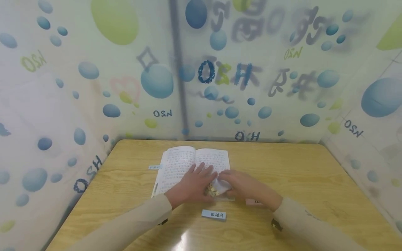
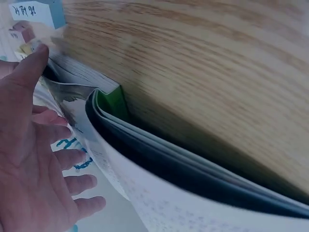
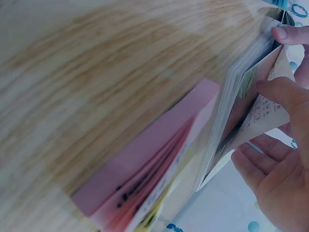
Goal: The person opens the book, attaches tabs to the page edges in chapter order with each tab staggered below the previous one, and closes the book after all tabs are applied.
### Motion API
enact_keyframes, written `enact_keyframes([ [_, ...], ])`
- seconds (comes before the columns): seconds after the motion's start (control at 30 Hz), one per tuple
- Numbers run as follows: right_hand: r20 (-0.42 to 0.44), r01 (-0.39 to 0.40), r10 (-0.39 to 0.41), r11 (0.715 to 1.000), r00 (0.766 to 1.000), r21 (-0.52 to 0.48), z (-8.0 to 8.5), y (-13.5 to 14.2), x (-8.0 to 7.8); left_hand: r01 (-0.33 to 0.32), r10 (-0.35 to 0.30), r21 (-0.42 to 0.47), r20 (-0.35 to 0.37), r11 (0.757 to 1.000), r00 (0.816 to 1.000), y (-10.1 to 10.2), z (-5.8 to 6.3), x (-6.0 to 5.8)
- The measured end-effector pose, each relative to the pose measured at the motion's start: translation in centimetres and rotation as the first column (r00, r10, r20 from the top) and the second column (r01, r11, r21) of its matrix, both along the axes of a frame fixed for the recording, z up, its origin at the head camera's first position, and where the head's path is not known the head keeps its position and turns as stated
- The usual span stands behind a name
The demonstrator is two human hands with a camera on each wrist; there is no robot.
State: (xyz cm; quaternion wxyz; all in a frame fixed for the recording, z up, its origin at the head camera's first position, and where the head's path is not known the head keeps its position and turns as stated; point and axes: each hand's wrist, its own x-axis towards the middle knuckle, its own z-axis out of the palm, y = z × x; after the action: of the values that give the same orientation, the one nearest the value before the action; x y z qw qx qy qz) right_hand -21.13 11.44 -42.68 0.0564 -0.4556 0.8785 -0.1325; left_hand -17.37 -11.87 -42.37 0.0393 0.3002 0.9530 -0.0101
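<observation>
An open book [image 1: 176, 167] with printed pages lies on the wooden table. My left hand [image 1: 196, 183] rests over its middle with fingers spread; in the left wrist view the thumb [image 2: 34, 63] lies at the book's lower edge. At the right-hand side, my right hand [image 1: 243, 184] pinches a page [image 1: 222, 186] between thumb and fingers. That page is lifted and bent, and a coloured picture shows beside it. From the right wrist, the thumb [image 3: 277, 92] presses on the page's printed face, with part of the left hand [image 3: 292, 36] beyond.
A blue paper strip [image 1: 213, 214] with handwriting lies in front of the book. Another blue strip [image 1: 154, 167] sticks out at the book's left edge. Near the right forearm is a pink pad of notes [image 3: 149, 159]. Patterned curtains [image 1: 220, 104] surround the table.
</observation>
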Motion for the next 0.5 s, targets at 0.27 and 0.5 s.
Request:
enact_keyframes([
  [0.27,0.000,0.004,-0.004,1.000,1.000,0.004,0.5,0.1,0.2,-0.005,0.006,-0.016,0.064,1.000,0.998,0.4,0.7,-0.4],
  [0.5,0.028,0.029,-0.030,0.999,0.999,0.020,0.7,0.5,0.2,-0.001,0.001,0.007,0.085,1.000,0.996,0.2,1.2,-0.7],
])
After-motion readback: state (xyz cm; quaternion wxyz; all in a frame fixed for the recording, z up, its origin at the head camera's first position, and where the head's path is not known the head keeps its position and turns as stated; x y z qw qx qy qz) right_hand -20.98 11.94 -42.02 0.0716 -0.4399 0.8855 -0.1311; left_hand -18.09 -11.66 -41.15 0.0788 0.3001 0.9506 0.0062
